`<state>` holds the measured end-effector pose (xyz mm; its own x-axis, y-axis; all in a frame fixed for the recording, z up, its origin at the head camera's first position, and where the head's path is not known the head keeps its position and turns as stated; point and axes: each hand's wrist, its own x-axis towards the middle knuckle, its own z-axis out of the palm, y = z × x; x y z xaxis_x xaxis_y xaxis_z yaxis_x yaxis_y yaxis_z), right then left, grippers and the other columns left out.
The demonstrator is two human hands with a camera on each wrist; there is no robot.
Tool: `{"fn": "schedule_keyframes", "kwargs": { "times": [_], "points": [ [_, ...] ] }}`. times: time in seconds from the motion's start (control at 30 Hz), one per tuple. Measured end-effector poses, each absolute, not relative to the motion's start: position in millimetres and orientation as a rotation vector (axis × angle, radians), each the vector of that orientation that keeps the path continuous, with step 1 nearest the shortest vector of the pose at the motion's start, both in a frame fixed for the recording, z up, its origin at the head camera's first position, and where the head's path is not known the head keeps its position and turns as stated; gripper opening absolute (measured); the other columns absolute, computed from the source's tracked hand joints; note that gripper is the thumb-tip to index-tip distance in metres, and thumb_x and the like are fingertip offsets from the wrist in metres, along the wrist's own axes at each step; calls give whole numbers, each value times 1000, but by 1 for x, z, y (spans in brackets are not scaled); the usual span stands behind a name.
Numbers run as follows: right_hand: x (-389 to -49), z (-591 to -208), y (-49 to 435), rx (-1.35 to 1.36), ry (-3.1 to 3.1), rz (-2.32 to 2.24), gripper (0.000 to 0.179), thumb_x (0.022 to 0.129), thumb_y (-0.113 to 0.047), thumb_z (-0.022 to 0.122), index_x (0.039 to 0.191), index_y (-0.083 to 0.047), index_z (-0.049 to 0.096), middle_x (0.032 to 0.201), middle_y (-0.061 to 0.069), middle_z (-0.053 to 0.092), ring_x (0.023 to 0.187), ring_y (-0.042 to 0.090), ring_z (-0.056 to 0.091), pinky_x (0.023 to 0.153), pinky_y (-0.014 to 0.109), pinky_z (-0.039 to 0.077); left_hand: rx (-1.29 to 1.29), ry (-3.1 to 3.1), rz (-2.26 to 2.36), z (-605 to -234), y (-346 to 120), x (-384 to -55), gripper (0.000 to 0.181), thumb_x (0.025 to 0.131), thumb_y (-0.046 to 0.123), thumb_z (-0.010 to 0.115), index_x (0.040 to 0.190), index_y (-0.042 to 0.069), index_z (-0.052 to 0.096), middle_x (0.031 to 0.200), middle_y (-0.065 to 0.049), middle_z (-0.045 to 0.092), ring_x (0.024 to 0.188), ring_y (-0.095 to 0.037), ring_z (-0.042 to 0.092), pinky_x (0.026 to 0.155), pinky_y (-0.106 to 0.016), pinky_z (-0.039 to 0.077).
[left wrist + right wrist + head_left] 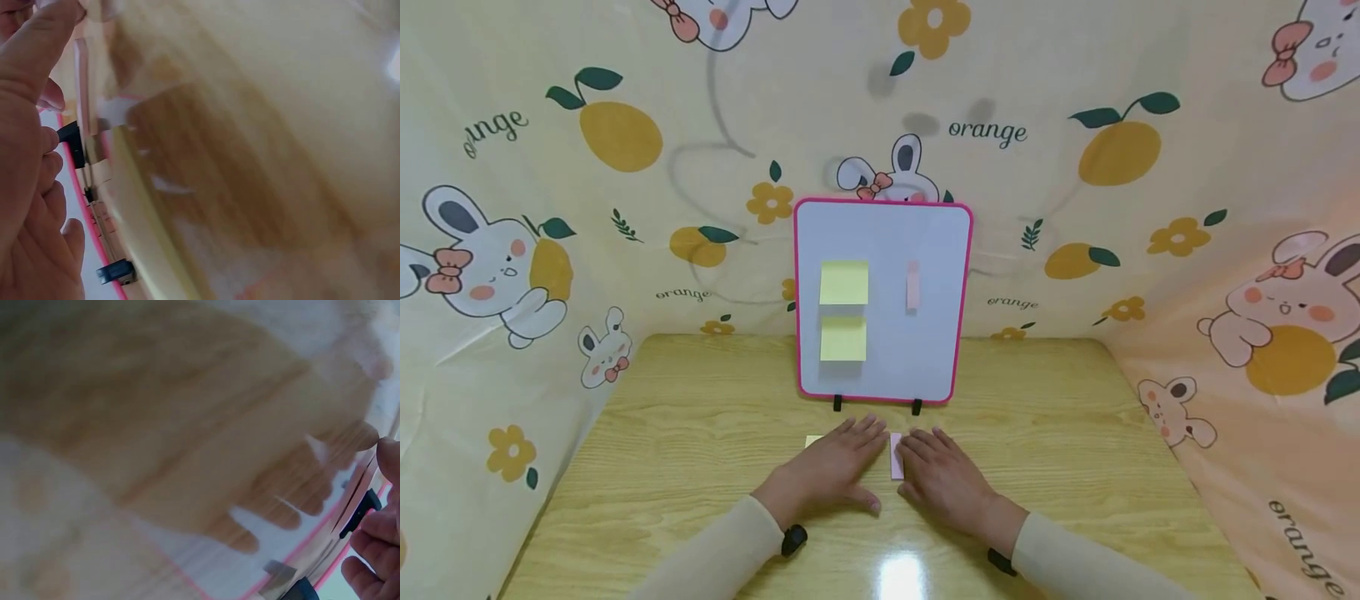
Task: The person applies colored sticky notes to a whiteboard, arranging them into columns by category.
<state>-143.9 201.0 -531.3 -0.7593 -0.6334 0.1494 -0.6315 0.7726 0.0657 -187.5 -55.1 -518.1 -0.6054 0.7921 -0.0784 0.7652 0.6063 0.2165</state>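
Observation:
My left hand [842, 458] lies palm down in front of the whiteboard, its fingers stretched and thumb spread. It partly covers a yellow sticky note pad [812, 440]; that pad's long edge [153, 215] shows in the left wrist view beside the hand. My right hand [946, 482] is palm down to the right, with relaxed fingers at the right side of a narrow pink sticky note pad [897, 457]. Between the two hands, this pink pad lies flat on the table. Neither hand visibly grips anything.
A pink-framed whiteboard [887, 225] stands on black feet [838, 403] behind the hands. It bears two yellow notes, an upper one [844, 283] and a lower one [843, 339], plus a narrow pink note [913, 287]. The glossy wooden table [700, 433] mirrors the hands. Patterned cloth [1045, 50] surrounds it.

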Motion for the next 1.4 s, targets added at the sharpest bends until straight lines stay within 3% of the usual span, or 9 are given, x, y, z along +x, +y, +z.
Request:
{"fn": "schedule_keyframes", "kwargs": {
  "times": [0.5,0.73,1.13,1.4],
  "points": [
    [-136,-531,199,1070,-2830,34,46,104,-40,65,139,-10,68,145,6,66,143,30,55,121,57,43,1317,2604,140,-525,-47,-193,119,82,83,62,168,9,26,177,-7,20,165,-25,12,135,-45,16],
    [-132,-532,198,1082,-2808,18,45,103,-43,67,135,-12,69,141,3,68,140,27,57,117,50,48,1295,2590,117,-531,-44,-194,120,81,85,61,169,11,24,177,-4,21,165,-22,11,135,-43,14],
    [-139,-537,195,1076,-2671,88,26,96,-43,77,105,-19,71,117,-4,72,121,20,62,102,44,56,1312,2600,126,-526,-44,-190,119,81,82,64,168,9,28,176,-6,24,165,-23,13,135,-43,15],
    [-141,-539,194,1068,-2646,111,23,94,-41,79,98,-22,66,108,-7,70,112,16,62,92,38,55,1328,2593,106,-524,-41,-191,121,79,83,64,168,10,26,177,-6,21,165,-23,12,135,-44,16]
  ]
}}
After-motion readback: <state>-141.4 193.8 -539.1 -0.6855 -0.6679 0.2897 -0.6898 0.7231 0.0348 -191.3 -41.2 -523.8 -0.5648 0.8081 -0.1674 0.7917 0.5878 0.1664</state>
